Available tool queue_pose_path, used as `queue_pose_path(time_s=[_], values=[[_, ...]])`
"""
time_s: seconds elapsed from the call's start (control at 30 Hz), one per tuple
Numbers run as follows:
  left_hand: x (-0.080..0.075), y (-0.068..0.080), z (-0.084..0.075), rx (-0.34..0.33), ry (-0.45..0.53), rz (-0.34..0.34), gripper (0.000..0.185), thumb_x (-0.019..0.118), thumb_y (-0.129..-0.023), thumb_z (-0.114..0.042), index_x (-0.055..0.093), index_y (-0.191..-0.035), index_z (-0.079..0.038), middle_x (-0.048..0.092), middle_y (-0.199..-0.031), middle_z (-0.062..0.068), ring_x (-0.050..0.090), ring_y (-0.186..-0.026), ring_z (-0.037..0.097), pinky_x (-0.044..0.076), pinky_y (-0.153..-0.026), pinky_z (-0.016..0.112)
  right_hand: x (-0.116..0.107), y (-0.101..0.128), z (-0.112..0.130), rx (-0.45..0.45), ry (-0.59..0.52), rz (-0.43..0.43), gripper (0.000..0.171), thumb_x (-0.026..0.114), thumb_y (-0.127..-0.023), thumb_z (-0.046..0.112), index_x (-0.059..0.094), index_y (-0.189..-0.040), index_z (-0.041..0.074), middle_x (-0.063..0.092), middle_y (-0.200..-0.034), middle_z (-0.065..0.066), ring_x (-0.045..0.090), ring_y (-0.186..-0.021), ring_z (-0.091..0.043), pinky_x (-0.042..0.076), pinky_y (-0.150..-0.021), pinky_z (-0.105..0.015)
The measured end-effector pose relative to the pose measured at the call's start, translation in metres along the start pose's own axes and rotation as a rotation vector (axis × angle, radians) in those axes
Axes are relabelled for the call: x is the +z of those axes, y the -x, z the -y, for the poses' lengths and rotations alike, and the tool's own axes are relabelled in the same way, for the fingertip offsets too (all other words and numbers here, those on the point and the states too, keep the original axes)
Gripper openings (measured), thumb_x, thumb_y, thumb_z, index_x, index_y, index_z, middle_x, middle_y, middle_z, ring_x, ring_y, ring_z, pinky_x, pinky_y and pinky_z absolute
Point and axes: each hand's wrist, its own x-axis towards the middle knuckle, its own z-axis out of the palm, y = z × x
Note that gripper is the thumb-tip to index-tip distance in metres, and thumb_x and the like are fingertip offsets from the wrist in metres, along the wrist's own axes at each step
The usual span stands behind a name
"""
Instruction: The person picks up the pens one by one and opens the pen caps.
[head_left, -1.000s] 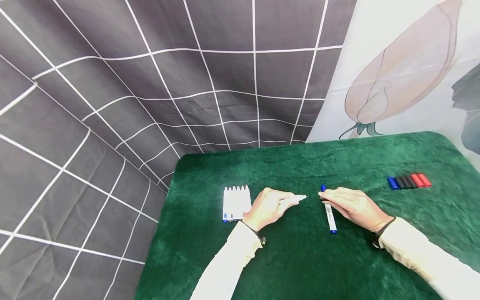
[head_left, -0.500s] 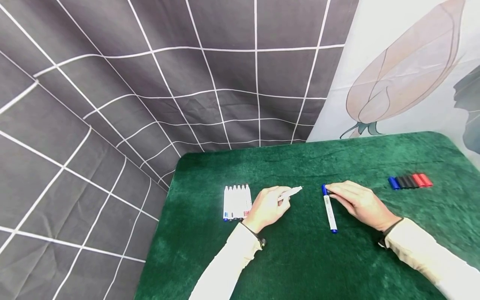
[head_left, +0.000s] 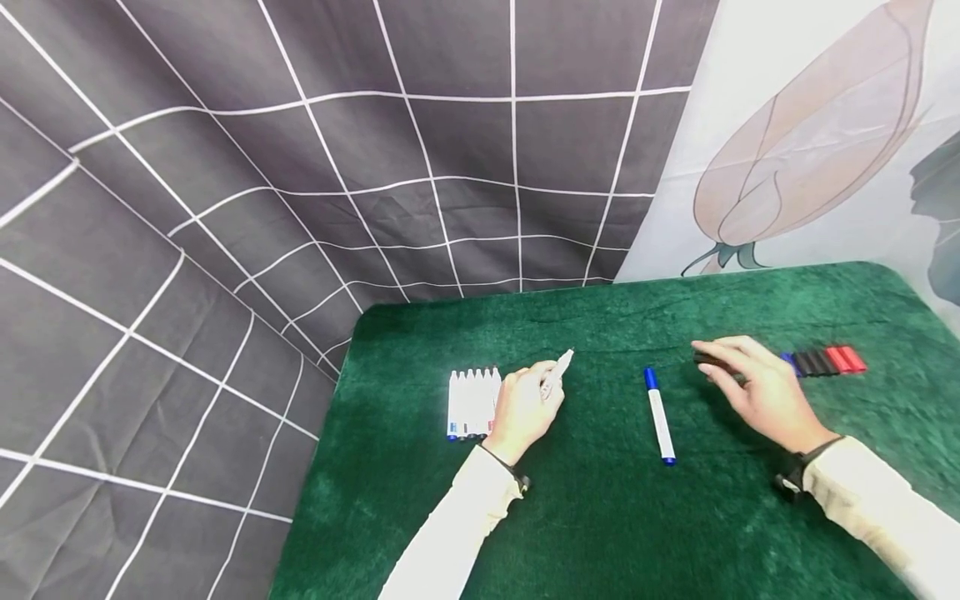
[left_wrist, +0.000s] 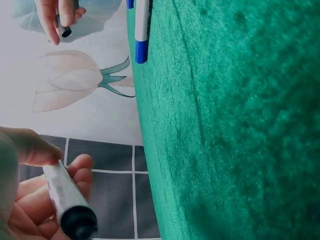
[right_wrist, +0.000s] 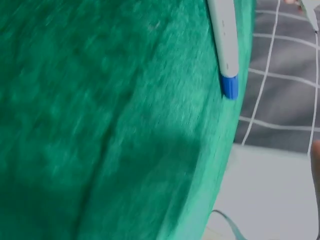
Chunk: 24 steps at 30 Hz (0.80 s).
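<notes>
Green velvet covers the counter (head_left: 600, 517), with a grid-patterned grey cloth (head_left: 225, 208) hung behind it and a pale flower print (head_left: 810, 142) to the right. From the head view, the left hand (head_left: 525, 408) grips an uncapped marker (head_left: 558, 368), tip tilted up and away, just beside a row of uncapped markers (head_left: 472, 403) lying side by side. A capped blue marker (head_left: 659, 414) lies alone between the hands. The right hand (head_left: 757, 387) hovers just left of the row of loose caps (head_left: 825, 361), fingers curled round a black cap (head_left: 712, 363).

From the left wrist, the fingers wrap the marker (left_wrist: 67, 197), dark end toward the lens; the blue marker (left_wrist: 142, 30) and the right hand (left_wrist: 57, 15) pinching the cap (left_wrist: 64, 31) show far off.

From the right wrist, only velvet and the blue marker's end (right_wrist: 226, 50) show; the hand itself is out of frame.

The bare tip could touch the velvet or a sleeve and stain it if the left hand dips. A cap pressed on crookedly could slip from the pinch and roll over the near edge.
</notes>
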Motion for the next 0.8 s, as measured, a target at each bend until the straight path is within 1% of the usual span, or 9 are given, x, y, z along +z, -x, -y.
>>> queue_pose_path(time_s=[0.07, 0.2, 0.3, 0.37, 0.47, 0.5, 0.6, 0.7, 0.8], values=[[0.000, 0.000, 0.001, -0.029, -0.006, -0.001, 0.024, 0.071, -0.085, -0.017, 0.075, -0.108, -0.010, 0.076, -0.086, 0.001, 0.071, -0.075, 0.019, 0.052, -0.063, 0.031, -0.005, 0.002, -0.003, 0.079, 0.027, -0.025, 0.049, 0.084, -0.070, -0.008, 0.069, -0.115, 0.002, 0.069, -0.102, -0.012, 0.052, -0.085, 0.011, 0.040, -0.073, -0.004], [0.002, 0.002, 0.004, -0.068, -0.045, -0.011, 0.024, 0.074, -0.084, -0.016, 0.076, -0.106, -0.009, 0.077, -0.088, 0.001, 0.073, -0.077, 0.020, 0.053, -0.064, 0.032, -0.016, 0.005, -0.012, 0.224, 0.064, -0.074, 0.039, 0.084, -0.069, -0.005, 0.065, -0.103, 0.000, 0.071, -0.091, -0.017, 0.039, -0.085, 0.029, 0.037, -0.069, -0.005], [0.004, 0.003, 0.007, -0.080, -0.078, -0.018, 0.023, 0.076, -0.082, -0.015, 0.076, -0.104, -0.008, 0.077, -0.089, 0.002, 0.073, -0.078, 0.021, 0.053, -0.066, 0.033, -0.027, 0.008, -0.024, 0.319, 0.098, -0.082, 0.029, 0.082, -0.074, 0.000, 0.066, -0.098, 0.002, 0.070, -0.087, -0.021, 0.033, -0.082, 0.032, 0.036, -0.065, -0.016], [0.005, 0.005, 0.008, -0.093, -0.091, -0.018, 0.023, 0.076, -0.081, -0.014, 0.076, -0.103, -0.007, 0.077, -0.088, 0.003, 0.073, -0.077, 0.023, 0.053, -0.065, 0.035, -0.035, 0.010, -0.033, 0.393, 0.119, -0.062, 0.024, 0.080, -0.078, 0.003, 0.067, -0.098, 0.002, 0.071, -0.088, -0.023, 0.033, -0.076, 0.031, 0.035, -0.068, -0.025], [0.006, 0.007, 0.010, -0.122, -0.112, -0.016, 0.023, 0.077, -0.080, -0.014, 0.076, -0.102, -0.007, 0.076, -0.086, 0.004, 0.073, -0.077, 0.024, 0.053, -0.065, 0.037, -0.049, 0.013, -0.047, 0.522, 0.168, -0.005, 0.021, 0.074, -0.084, 0.008, 0.068, -0.102, 0.001, 0.070, -0.093, -0.028, 0.053, -0.072, 0.009, 0.035, -0.080, -0.045], [0.006, 0.008, 0.011, -0.135, -0.115, -0.016, 0.023, 0.077, -0.080, -0.013, 0.076, -0.102, -0.007, 0.076, -0.086, 0.004, 0.073, -0.077, 0.025, 0.054, -0.065, 0.037, -0.053, 0.014, -0.052, 0.559, 0.181, 0.014, 0.022, 0.072, -0.085, 0.008, 0.067, -0.104, -0.001, 0.069, -0.095, -0.030, 0.059, -0.073, -0.005, 0.034, -0.085, -0.052], [0.007, 0.009, 0.013, -0.169, -0.133, -0.019, 0.022, 0.078, -0.079, -0.013, 0.076, -0.100, -0.007, 0.076, -0.085, 0.006, 0.072, -0.077, 0.027, 0.053, -0.066, 0.039, -0.065, 0.018, -0.064, 0.642, 0.223, 0.065, 0.025, 0.066, -0.088, 0.008, 0.065, -0.108, -0.006, 0.065, -0.099, -0.035, 0.059, -0.082, -0.045, 0.024, -0.096, -0.068], [0.007, 0.010, 0.015, -0.188, -0.145, -0.020, 0.022, 0.080, -0.077, -0.013, 0.075, -0.098, -0.006, 0.075, -0.086, 0.008, 0.071, -0.078, 0.028, 0.053, -0.068, 0.040, -0.075, 0.023, -0.074, 0.678, 0.265, 0.088, 0.028, 0.063, -0.090, 0.008, 0.063, -0.111, -0.009, 0.062, -0.103, -0.037, 0.056, -0.090, -0.054, 0.030, -0.094, -0.068], [0.007, 0.011, 0.017, -0.189, -0.169, -0.016, 0.022, 0.080, -0.076, -0.014, 0.075, -0.096, -0.006, 0.073, -0.086, 0.008, 0.070, -0.080, 0.028, 0.053, -0.070, 0.040, -0.083, 0.029, -0.083, 0.707, 0.277, 0.111, 0.031, 0.061, -0.092, 0.008, 0.060, -0.115, -0.012, 0.060, -0.107, -0.040, 0.058, -0.091, -0.057, 0.043, -0.078, -0.062]])
